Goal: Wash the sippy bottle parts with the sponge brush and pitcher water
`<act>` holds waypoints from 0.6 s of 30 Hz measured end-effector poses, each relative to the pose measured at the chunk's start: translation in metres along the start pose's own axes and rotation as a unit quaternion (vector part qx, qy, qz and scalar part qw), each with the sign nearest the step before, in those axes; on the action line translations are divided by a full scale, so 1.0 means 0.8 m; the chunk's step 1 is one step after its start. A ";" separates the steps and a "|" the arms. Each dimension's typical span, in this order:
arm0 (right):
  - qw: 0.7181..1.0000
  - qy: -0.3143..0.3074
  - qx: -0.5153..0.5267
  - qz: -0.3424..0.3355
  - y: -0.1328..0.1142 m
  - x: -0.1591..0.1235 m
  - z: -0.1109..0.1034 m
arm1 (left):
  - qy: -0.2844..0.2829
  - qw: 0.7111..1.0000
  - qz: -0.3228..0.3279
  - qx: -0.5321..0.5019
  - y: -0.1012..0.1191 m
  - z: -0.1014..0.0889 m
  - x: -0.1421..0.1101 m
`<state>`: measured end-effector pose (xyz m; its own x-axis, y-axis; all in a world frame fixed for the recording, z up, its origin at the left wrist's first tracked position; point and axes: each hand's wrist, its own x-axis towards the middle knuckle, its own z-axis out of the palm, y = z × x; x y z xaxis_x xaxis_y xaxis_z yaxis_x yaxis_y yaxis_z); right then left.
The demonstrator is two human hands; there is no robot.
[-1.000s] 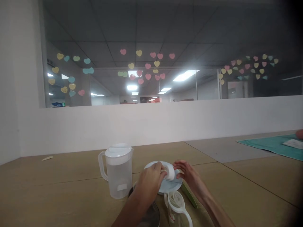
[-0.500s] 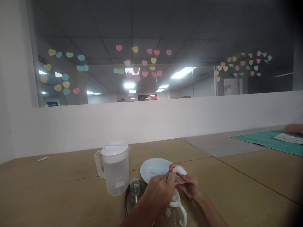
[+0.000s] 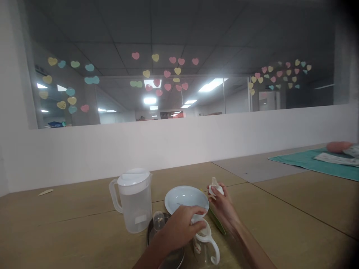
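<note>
My right hand (image 3: 221,201) is closed on a white bottle collar with a clear baby-bottle nipple (image 3: 214,186), nipple pointing up, to the right of the pale bowl (image 3: 186,190). My left hand (image 3: 182,224) is over the baby bottle (image 3: 202,248), its thumb and fingers apart around the near-left side of the mouth. Whether the fingertips touch the rim I cannot tell. The bottle stands uncapped on the table, with a white handle (image 3: 215,250) at its right. Under my left forearm lies a round dark metal tray (image 3: 179,258), partly hidden; a clear dome-shaped cap (image 3: 159,221) stands there.
A lidded translucent pitcher (image 3: 136,209) stands left of the bowl. Behind my right wrist lies a long green object (image 3: 218,221). At the far right a teal cloth (image 3: 303,162) carries a pale cloth and a pink item (image 3: 338,147). A white wall (image 3: 168,144) bounds the table's back.
My hands have come apart. The right one moved up and right, turning the nipple upright; the left lowered to the bottle mouth with its fingers spread. The view shifted slightly right.
</note>
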<state>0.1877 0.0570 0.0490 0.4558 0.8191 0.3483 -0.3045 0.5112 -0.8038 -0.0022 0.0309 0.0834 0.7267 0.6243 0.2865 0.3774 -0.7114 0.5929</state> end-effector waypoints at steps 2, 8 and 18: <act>0.997 0.024 -0.068 -0.024 0.000 -0.008 -0.004 | -0.022 1.000 0.011 0.018 0.000 0.001 0.000; 0.962 0.018 -0.237 -0.132 0.011 -0.064 -0.007 | -0.018 0.999 0.005 0.027 -0.004 -0.004 0.004; 0.899 -0.050 -0.389 -0.197 0.030 -0.081 -0.012 | -0.042 0.998 -0.006 0.053 -0.015 0.000 0.004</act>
<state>0.1586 0.0136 0.0026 0.3103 0.6543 0.6896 0.5578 0.4621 -0.6894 -0.0044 0.0416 0.0773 0.7651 0.6077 0.2130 0.4422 -0.7363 0.5122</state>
